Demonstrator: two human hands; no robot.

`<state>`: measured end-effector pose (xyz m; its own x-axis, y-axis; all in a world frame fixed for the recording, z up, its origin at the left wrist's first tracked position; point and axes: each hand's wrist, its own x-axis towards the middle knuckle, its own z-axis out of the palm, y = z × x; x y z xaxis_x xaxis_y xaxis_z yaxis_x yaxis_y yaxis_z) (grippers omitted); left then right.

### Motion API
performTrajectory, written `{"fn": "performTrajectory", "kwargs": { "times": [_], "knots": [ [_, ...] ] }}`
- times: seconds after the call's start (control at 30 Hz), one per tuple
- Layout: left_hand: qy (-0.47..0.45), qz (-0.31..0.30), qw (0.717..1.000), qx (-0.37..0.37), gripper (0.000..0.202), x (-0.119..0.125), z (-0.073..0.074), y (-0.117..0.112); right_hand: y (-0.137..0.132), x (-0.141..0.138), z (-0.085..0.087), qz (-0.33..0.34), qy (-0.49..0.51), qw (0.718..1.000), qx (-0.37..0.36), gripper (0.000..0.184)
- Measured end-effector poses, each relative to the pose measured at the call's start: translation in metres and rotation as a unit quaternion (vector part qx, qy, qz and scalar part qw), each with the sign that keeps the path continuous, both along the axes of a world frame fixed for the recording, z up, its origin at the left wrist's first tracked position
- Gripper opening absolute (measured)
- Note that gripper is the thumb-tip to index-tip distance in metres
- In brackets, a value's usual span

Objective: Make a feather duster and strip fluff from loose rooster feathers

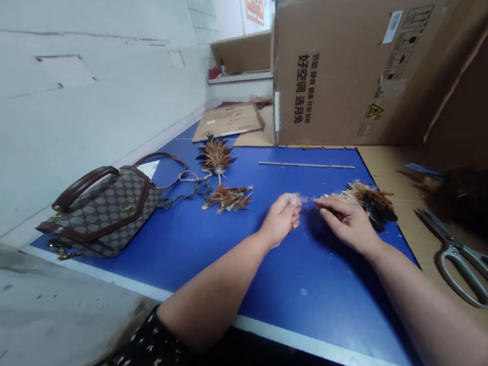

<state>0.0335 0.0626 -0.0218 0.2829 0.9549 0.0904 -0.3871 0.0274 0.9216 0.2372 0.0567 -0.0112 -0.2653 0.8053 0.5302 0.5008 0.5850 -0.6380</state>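
My left hand (280, 219) is closed in a fist above the blue tabletop. A small, pale, see-through bit (298, 199) sticks out at its thumb side, too blurred to name. Facing it, my right hand (349, 221) has thumb and fingers drawn together, their tips a short gap from the left fist. What they pinch, if anything, is too small to make out. Behind the right hand lies a bunch of brown, cream and black feathers (372, 200), partly covered by it. Left of my left hand are a loose feather pile (227, 197) and an upright-looking feather bundle (215, 155).
A patterned handbag (124, 210) stands at the left by the wall, near a dark cord (197, 188). A thin ruler-like strip (306, 165) lies behind my hands. Scissors (456, 251) rest at right beside a dark feather heap (480, 201). A large cardboard box (337, 94) blocks the back.
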Motion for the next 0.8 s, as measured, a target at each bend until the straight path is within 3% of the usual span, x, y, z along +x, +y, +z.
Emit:
{"fn": "performTrajectory", "kwargs": {
  "times": [0.1, 0.2, 0.57, 0.67, 0.8],
  "knots": [
    [-0.017, 0.127, 0.992, -0.002, 0.027, -0.006, 0.002, 0.01, 0.007, 0.01, -0.008, -0.056, -0.099, 0.994, -0.006, 0.031],
    [-0.006, 0.198, 0.98, -0.016, 0.027, -0.01, 0.0, 0.018, 0.011, 0.017, -0.013, -0.133, -0.208, 0.969, -0.002, 0.034],
    [0.029, 0.191, 0.981, 0.012, 0.037, -0.008, -0.005, 0.016, 0.023, 0.047, -0.017, -0.286, -0.27, 0.919, 0.008, 0.033],
    [0.027, 0.202, 0.979, 0.012, 0.036, -0.009, -0.005, 0.018, 0.022, 0.046, -0.015, -0.277, -0.267, 0.921, 0.053, 0.031],
    [0.019, 0.232, 0.972, 0.018, 0.036, -0.013, -0.004, 0.021, 0.017, 0.029, -0.005, -0.167, -0.199, 0.958, 0.12, 0.03]
  ]
}}
